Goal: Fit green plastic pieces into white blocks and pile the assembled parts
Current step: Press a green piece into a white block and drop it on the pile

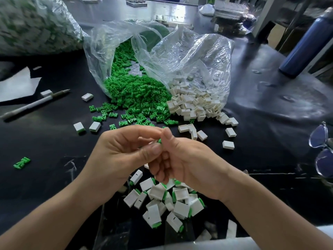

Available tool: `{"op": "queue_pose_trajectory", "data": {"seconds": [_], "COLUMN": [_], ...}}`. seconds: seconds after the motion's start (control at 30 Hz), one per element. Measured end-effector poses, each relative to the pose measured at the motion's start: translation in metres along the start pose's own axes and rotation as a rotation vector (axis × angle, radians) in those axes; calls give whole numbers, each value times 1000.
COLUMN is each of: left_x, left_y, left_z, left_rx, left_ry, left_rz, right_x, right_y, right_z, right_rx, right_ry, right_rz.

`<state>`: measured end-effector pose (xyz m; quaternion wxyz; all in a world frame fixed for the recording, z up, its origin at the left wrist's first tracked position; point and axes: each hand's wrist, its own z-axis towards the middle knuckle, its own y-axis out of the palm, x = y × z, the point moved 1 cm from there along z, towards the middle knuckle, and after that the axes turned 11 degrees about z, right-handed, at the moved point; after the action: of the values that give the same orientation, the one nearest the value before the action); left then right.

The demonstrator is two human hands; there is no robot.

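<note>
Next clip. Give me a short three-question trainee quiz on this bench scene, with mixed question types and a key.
1. True or false: the pile of assembled parts lies farther from the person than the heap of green pieces.
2. What spills from the clear bag to the right of the green heap? A white blocks; B pens; C bottles.
3. What colour is the held piece that the left hand and right hand pinch between them?
Key: 1 false; 2 A; 3 green.
</note>
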<state>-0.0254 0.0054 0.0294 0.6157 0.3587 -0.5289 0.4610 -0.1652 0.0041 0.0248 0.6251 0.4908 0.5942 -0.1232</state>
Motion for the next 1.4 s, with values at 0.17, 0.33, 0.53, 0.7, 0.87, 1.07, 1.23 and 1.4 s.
{"op": "queue_pose_trajectory", "data": {"seconds": [0.17,0.33,0.53,0.7,0.87,1.07,1.23,1.4], "left_x": [0,1,-3,-1,-1,-3,-7,-8], "left_y": [1,1,-2,-5,-8,-8,-10,-10], "left_z": [0,1,2,1,0,0,0,-2], "left_rx": [-11,-25,31,-35,-55,-48,-7,-7], "left_ry": [9,8,-41,-66,-79,-83,-114,-119], "left_rz": [-1,-11,8,8,-36,6,11,6], "right_x": [1,0,-1,-2,-2,0,1,0], "right_y": [2,1,3,1,-1,-1,-1,-1], "right_z": [-1,-3,-1,-1,-1,1,2,0], "right_rx": [30,51,55,42,49,61,65,60], "right_ry": [-4,-20,31,18,0,-5,-32,-44], "right_rz": [-53,-127,-50,-46,-77,-127,-121,-183]}}
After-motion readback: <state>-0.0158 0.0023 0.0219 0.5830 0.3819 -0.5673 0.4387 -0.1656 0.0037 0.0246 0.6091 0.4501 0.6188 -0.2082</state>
